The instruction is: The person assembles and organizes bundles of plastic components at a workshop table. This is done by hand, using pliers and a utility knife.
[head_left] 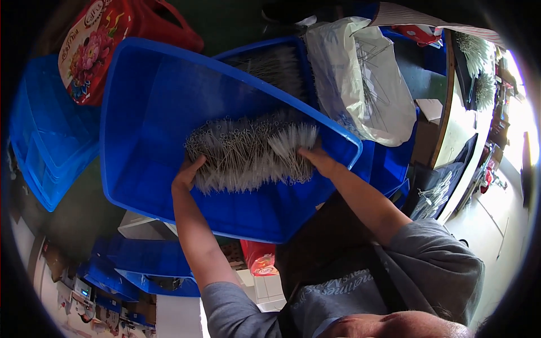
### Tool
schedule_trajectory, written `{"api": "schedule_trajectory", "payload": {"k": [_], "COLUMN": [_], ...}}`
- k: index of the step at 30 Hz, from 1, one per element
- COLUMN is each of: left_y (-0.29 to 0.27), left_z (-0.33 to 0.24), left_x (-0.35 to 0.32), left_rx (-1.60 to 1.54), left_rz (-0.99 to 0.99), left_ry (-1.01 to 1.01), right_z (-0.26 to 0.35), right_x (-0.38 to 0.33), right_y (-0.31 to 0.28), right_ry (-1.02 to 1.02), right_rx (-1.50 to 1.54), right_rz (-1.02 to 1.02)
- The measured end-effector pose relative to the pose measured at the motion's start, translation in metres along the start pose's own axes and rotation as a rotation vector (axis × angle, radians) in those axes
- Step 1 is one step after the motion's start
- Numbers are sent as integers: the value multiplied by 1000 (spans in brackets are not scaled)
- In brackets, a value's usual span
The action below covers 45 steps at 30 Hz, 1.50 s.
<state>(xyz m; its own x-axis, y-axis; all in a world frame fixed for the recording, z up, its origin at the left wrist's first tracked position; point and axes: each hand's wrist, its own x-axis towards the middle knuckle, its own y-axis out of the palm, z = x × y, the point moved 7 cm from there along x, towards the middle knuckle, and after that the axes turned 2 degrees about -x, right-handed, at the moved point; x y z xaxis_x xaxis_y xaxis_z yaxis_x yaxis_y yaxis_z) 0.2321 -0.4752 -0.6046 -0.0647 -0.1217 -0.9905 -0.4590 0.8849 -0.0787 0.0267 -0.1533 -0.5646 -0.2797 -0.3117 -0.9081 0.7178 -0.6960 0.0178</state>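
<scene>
Well, brushes (242, 155) in bin (163, 107), lettered red container (96, 48) outside

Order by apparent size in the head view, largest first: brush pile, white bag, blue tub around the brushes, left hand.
1. Blue tub
2. White bag and brush pile: too alike to rank
3. Left hand

Showing a dark green floor (73, 174) at the left, sinking into shadow toward the top. Displaying at the right a pale-topped surface (457, 138) with a wooden edge, bending along the lens curve. Catching strong white light (525, 101) at the right rim, washing out detail. Spreading below into a pale expanse (490, 225), leaving floor or wall unclear. Opening at lower left onto a paler, distant area (59, 308).
</scene>
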Motion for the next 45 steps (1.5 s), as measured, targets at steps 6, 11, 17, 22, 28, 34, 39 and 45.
{"api": "schedule_trajectory", "payload": {"k": [6, 11, 17, 22, 28, 34, 39, 45], "left_y": [-3, -13, -17, -30, 12, 34, 47, 55], "left_z": [-11, 3, 12, 31, 15, 44, 55, 69], "left_x": [7, 23, 48, 61, 43, 50, 53, 64], "left_rx": [-23, 113, 193, 172, 231, 77, 60, -45], "left_rz": [205, 210, 119, 89, 244, 234, 170, 141], "left_ry": [163, 34, 77, 124, 225, 68, 133, 164], "right_z": [-6, 8, -86, -83, -72, -59, -28, -25], "right_x": [10, 9, 85, 107, 126, 125, 111, 114], "right_y": [-32, -45, -69, -41, -32, -9, 4, 9], "right_ry": [26, -112, -87, -180, -307, -417, -265, -183], "right_rx": [421, -385, 635, 317, -79, -475, -588, -124], "right_rz": [-326, -517, -423, -262, -118, 51, 40, 183]}}
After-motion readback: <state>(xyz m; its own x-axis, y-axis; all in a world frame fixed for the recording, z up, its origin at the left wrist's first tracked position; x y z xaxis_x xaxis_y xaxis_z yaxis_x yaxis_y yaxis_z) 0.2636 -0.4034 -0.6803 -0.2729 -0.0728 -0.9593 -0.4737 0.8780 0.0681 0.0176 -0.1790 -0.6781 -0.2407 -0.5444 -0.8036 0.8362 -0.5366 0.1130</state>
